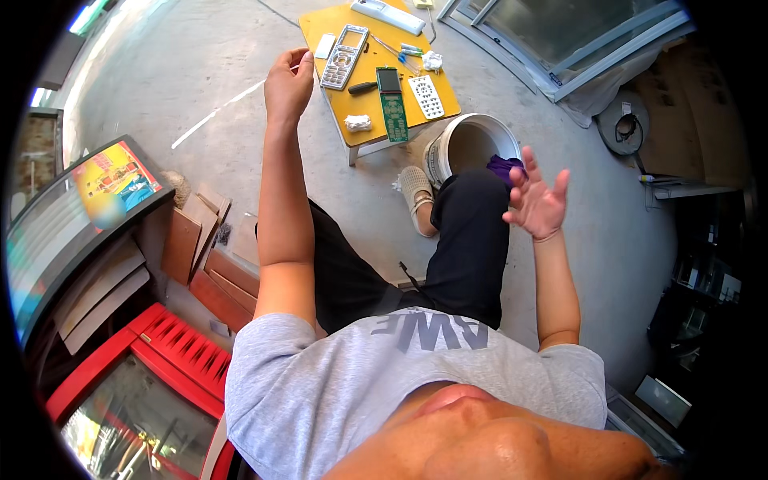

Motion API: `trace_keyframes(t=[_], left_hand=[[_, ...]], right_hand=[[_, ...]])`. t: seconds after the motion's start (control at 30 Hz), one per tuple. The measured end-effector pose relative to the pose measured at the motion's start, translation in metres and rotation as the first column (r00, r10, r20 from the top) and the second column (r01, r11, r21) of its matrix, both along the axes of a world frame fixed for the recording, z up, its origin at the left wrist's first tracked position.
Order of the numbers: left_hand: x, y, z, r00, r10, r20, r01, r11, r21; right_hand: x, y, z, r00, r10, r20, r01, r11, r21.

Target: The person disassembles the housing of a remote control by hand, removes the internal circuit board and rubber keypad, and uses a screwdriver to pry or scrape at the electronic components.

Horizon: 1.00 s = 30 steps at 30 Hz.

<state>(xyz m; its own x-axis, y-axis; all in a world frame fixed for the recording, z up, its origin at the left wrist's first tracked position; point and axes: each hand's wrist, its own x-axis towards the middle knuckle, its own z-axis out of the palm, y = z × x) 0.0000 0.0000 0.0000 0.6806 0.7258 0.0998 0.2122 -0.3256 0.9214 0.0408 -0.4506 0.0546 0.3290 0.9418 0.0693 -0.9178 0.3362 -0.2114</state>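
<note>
My left hand [289, 86] is raised beside the left edge of a small yellow table [336, 112]. Its fingers are pinched together, and anything between them is too small to make out. My right hand [541, 198] hangs in the air with its fingers spread, right of a white bucket, holding nothing. On the table lie a silver handset front shell [345, 58], a green circuit board [393, 112] with a dark screen, a white rubber keypad [426, 98] and a black-handled screwdriver [362, 88]. A long white casing [388, 14] rests at the far edge.
Crumpled white tissues [358, 123], batteries [411, 50] and a small white cover [325, 46] share the tabletop. The white bucket [436, 156] has purple cloth [506, 168] at its rim. Leftward are wooden boards [182, 244] and a red cabinet [180, 352]; a metal frame [552, 76] leans far right.
</note>
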Motion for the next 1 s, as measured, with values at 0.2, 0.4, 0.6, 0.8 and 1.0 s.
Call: trace_keyframes(t=[0.2, 0.4, 0.6, 0.8, 1.0], left_hand=[[0.016, 0.0, -0.014, 0.989, -0.067, -0.134, 0.074, 0.996, 0.048], [0.025, -0.013, -0.025, 0.927, -0.061, -0.371, 0.105, 0.989, 0.102], [0.028, -0.02, -0.017, 0.855, 0.018, -0.519, 0.143, 0.953, 0.268], [0.027, -0.022, -0.017, 0.817, 0.017, -0.577, 0.196, 0.932, 0.305], [0.032, -0.022, -0.017, 0.814, 0.02, -0.581, 0.208, 0.923, 0.324]], right_hand=[[0.037, -0.097, -0.131, 0.997, -0.014, 0.074, 0.073, 0.433, -0.898], [0.006, -0.029, -0.078, 0.665, 0.156, 0.73, 0.733, 0.052, -0.679], [-0.054, 0.018, 0.023, 0.309, 0.625, 0.717, 0.708, 0.352, -0.612], [-0.02, 0.037, 0.076, 0.702, -0.059, 0.71, 0.471, 0.786, -0.401], [-0.002, 0.039, 0.001, 0.955, 0.062, 0.29, 0.035, 0.947, -0.318]])
